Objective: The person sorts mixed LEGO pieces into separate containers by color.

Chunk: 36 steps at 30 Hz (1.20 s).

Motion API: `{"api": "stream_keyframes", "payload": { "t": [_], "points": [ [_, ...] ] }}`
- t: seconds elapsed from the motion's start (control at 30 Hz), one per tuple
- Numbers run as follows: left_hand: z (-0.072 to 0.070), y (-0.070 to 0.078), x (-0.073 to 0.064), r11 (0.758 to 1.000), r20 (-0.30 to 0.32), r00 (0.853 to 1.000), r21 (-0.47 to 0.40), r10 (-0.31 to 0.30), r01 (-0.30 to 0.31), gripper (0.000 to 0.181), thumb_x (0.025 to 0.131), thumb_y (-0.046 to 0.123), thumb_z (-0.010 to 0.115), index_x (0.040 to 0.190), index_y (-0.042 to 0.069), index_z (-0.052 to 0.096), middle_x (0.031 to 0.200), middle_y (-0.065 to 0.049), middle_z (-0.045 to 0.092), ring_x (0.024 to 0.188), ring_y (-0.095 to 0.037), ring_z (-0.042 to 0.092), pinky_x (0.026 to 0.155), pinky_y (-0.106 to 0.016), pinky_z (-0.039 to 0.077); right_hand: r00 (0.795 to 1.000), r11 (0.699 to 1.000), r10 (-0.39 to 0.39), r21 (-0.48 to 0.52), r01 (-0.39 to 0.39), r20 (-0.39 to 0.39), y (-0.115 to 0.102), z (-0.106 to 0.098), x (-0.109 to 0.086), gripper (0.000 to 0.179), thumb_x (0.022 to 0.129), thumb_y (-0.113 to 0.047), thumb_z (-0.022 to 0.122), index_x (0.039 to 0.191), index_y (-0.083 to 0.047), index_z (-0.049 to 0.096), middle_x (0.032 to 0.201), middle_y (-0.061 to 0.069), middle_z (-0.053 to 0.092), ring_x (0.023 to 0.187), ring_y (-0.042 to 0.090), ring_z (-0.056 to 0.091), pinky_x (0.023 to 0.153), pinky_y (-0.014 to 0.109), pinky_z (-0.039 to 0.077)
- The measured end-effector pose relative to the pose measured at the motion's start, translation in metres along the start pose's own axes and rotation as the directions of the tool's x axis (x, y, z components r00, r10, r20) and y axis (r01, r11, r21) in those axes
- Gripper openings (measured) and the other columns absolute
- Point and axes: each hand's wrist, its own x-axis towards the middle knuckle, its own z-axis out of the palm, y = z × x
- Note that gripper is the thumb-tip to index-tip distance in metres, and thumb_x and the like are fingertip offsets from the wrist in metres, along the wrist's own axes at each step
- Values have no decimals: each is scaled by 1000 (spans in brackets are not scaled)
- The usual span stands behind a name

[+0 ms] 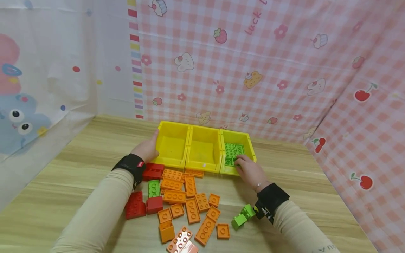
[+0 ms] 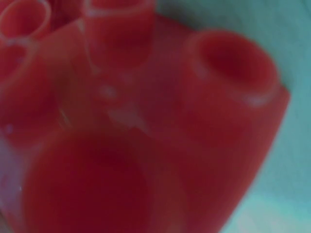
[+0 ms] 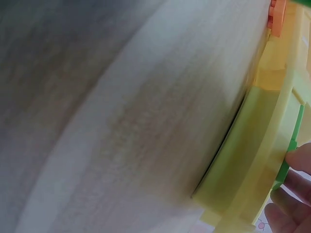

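Note:
A yellow three-part bin (image 1: 188, 147) stands at the back of the wooden table. My left hand (image 1: 147, 149) holds its left end, thumb at the front corner and a finger along the side wall. My right hand (image 1: 251, 171) reaches over the front of the right compartment. There its fingertips pinch a green building brick (image 3: 284, 170) near the rim. Other green bricks (image 1: 232, 149) lie in rows on that compartment's floor, studs up. The left wrist view is filled by a blurred red brick (image 2: 233, 136) close to the camera; the left hand is hidden there.
Several orange bricks (image 1: 174, 196) spread over the table before the bin. Red bricks (image 1: 135, 205) and a green brick (image 1: 154, 188) lie by the left forearm. Light green bricks (image 1: 243, 216) sit beside the right wrist. Patterned cloth (image 1: 202, 80) hangs behind.

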Motion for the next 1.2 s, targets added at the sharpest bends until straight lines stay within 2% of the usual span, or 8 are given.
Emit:
{"api": "stream_keyframes", "payload": {
  "t": [0.37,0.73,0.87,1.1,1.2],
  "points": [
    [-5,5,-2,1000,12,1000,-1,1,-1,85,85,4,58,148,-1,1,56,-6,44,45,-20,40,49,-30,33,999,1000,-30,-5,30,28,3,-3,-6,17,84,-6,67,100,-1,68,121,17,57,110,31,55,90,43,44],
    [-2,0,-2,1000,2,1000,1,16,-16,85,84,4,58,147,-2,2,55,-6,44,45,-20,40,48,-30,32,993,999,-35,27,32,116,3,-3,-9,28,88,-8,62,114,2,63,130,20,50,117,33,50,93,43,42],
    [-2,0,-2,1000,5,1000,-5,10,-10,84,84,4,58,147,-2,2,55,-6,43,44,-20,40,48,-29,32,992,999,-38,42,33,123,3,-4,-11,29,88,-8,62,116,2,62,131,20,50,118,33,50,93,43,42],
    [-1,0,-2,1000,15,1000,-13,12,-12,85,84,5,57,147,-1,0,56,-6,45,45,-21,41,48,-29,33,991,991,-101,96,93,91,2,-15,-19,30,87,-3,62,116,4,61,129,20,51,117,34,50,93,44,42],
    [-2,0,-1,1000,15,1000,-12,21,-21,85,85,5,56,147,-1,-1,55,-6,45,45,-20,40,48,-29,32,986,987,-129,107,118,101,-2,-23,-27,29,86,-3,64,115,1,62,127,18,54,114,32,53,92,44,42]
  ]
}}
